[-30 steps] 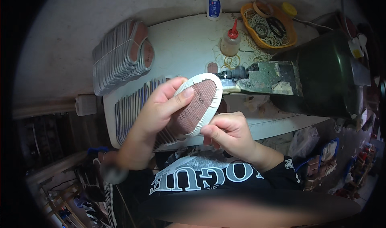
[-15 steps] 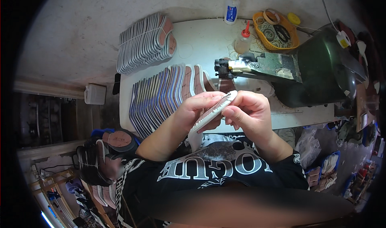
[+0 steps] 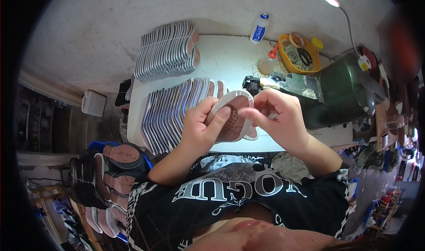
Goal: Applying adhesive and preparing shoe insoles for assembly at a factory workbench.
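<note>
Brown-faced sole (image 3: pixel 233 118) turned flat again after edge-on view; left hand (image 3: pixel 201 131) grips it; right hand (image 3: pixel 279 118) pinches its rim.

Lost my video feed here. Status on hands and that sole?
Left hand and right hand both grip one brown shoe sole above the table. Nothing blocking.

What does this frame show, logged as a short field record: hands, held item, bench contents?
left hand: grips a brown shoe sole with a white rim from its left side
right hand: fingers pinch the sole's right edge
bench: white table
stock: two fanned rows of soles on the table
other items: white bottle, yellow basket, dark green machine
</note>
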The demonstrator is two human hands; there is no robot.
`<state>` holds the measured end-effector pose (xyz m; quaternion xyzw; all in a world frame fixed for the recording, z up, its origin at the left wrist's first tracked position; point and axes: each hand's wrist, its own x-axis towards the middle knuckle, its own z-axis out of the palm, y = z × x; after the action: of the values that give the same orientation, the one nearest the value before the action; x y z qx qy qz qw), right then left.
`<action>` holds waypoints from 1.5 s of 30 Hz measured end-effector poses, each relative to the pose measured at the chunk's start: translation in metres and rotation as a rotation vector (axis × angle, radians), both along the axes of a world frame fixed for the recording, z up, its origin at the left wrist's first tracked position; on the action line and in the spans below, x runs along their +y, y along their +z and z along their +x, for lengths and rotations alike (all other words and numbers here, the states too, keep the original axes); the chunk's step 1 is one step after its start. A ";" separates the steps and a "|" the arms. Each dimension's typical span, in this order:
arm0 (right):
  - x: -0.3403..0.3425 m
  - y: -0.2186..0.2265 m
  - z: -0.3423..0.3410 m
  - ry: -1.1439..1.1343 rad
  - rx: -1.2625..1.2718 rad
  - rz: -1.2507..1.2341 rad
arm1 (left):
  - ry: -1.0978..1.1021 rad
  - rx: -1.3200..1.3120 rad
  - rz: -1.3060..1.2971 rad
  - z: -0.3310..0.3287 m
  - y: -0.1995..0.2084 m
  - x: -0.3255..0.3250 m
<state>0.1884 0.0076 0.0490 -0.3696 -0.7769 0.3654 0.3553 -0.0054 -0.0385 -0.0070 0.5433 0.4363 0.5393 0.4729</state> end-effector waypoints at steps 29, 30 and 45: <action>0.237 0.006 -0.064 -0.289 -0.994 -0.343 | 0.178 -0.658 -0.078 -0.089 -0.049 -0.005; 0.247 -0.001 -0.055 -0.293 -1.004 -0.341 | 0.172 -0.871 -0.075 -0.093 -0.054 -0.001; 0.486 -0.232 0.107 -0.752 -1.003 0.186 | -0.009 -1.438 0.014 -0.092 -0.062 0.006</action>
<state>0.2952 0.4936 -0.1826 -0.7112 -0.6945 -0.0710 0.0827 -0.0977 -0.0329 -0.0688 0.0583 0.0112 0.7646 0.6418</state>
